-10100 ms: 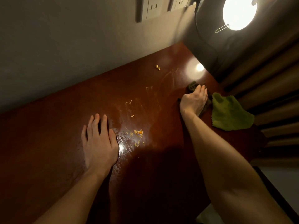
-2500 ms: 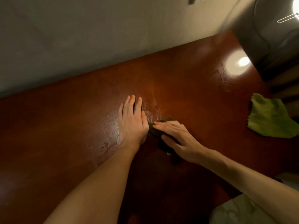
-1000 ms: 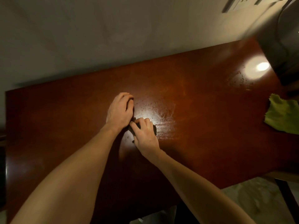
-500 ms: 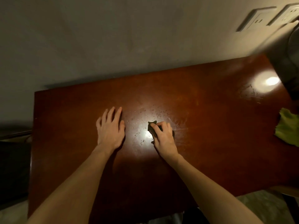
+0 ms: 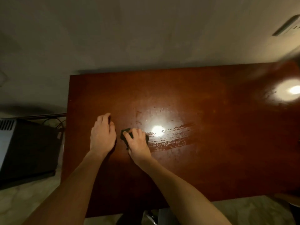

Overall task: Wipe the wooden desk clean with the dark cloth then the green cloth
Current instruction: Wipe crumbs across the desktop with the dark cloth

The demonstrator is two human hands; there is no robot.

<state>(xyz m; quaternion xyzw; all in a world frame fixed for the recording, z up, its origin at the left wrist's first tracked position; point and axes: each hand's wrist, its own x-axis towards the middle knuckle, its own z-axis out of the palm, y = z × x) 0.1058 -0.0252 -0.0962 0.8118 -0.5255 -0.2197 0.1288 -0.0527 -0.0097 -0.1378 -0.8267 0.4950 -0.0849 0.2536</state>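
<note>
i note the right hand (image 5: 138, 142) has moved left, gripping the dark cloth (image 5: 125, 133); left hand (image 5: 103, 135) rests loosely curled, empty, on the desk (image 5: 211, 143).

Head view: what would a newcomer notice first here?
A bright glare spot sits near the middle of the wooden desk, with streaky wet wipe marks running right from it. Just left of the glare, the right hand presses the dark cloth onto the desk, and the left hand rests beside it. A second light reflection glows at the far right.
</note>
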